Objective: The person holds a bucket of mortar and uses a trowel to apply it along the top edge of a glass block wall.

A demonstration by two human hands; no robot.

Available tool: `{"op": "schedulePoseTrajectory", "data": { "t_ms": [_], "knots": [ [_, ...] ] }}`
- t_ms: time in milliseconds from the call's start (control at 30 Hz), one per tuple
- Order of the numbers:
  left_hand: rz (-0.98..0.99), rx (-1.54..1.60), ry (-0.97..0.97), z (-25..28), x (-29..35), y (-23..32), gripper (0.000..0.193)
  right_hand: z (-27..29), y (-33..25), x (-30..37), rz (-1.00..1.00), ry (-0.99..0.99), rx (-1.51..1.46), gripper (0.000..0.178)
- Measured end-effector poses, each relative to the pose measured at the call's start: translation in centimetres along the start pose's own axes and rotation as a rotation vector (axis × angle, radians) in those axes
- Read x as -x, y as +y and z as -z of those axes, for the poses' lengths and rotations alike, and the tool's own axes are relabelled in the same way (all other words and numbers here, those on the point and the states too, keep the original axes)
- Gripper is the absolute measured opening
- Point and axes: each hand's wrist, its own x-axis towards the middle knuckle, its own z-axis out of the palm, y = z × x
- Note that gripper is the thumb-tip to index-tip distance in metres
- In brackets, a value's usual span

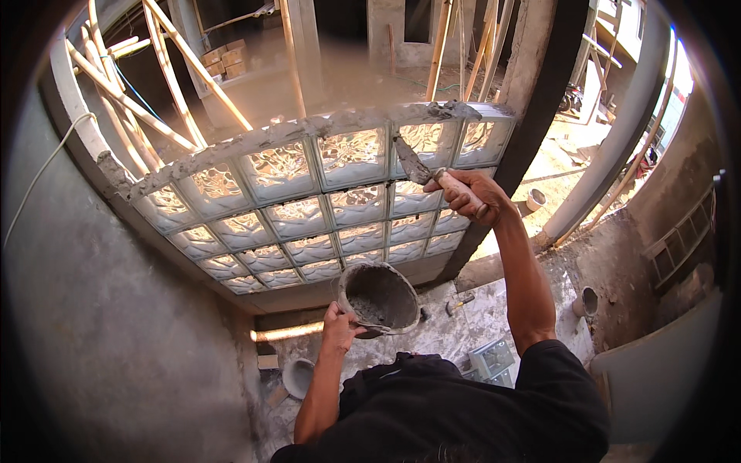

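Note:
My right hand (pixel 475 197) is closed around the pale handle of a trowel (pixel 413 160). The blade, smeared with grey mortar, points up and left in front of a wall of clear glass blocks (pixel 351 158). Along the top of the upper row runs a rough bed of mortar (pixel 270 137), which thins out at the right end. Lower down, my left hand (pixel 340 330) grips the rim of a dark bucket (pixel 380 299). The bucket is tilted toward me, and some grey mortar shows inside it.
Loose glass blocks (pixel 492 359) lie on the floor beside me. A hammer (pixel 460 303) rests near the wall's foot. A second bucket (pixel 298 378) stands at lower left, another (pixel 587 301) at right. Bamboo poles (pixel 185 58) lean behind the wall; a ladder (pixel 683 235) is far right.

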Motion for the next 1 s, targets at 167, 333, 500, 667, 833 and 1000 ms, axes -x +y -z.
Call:
{"op": "schedulePoseTrajectory", "data": {
  "t_ms": [167, 333, 500, 667, 833, 1000],
  "knots": [
    [-0.008, -0.001, -0.022, -1.2, 0.9, 1.5, 0.024, -0.8, 4.9, 2.4, -0.066, -0.113, -0.064, 0.046],
    [-0.113, -0.022, -0.022, -2.6, 3.6, 4.2, 0.024, -1.8, 11.0, 5.2, 0.201, 0.113, 0.487, 0.043],
    [-0.244, 0.029, -0.176, -1.1, 2.5, 4.5, 0.034, -0.4, 16.8, 6.2, 0.359, 0.263, 1.615, 0.039],
    [-0.299, -0.141, -0.208, -3.6, 3.1, 6.2, 0.039, -1.0, 21.9, 0.4, 0.189, 0.488, 1.828, 0.027],
    [-0.530, -0.548, -0.182, -3.7, 4.9, 7.4, 0.062, -2.7, 22.7, -2.1, 0.200, 0.358, 1.809, 0.023],
    [-0.482, -0.714, -0.178, -2.9, 6.2, 10.9, 0.076, -4.3, 24.5, -1.1, 0.453, 0.065, 1.399, 0.027]
  ]
}}
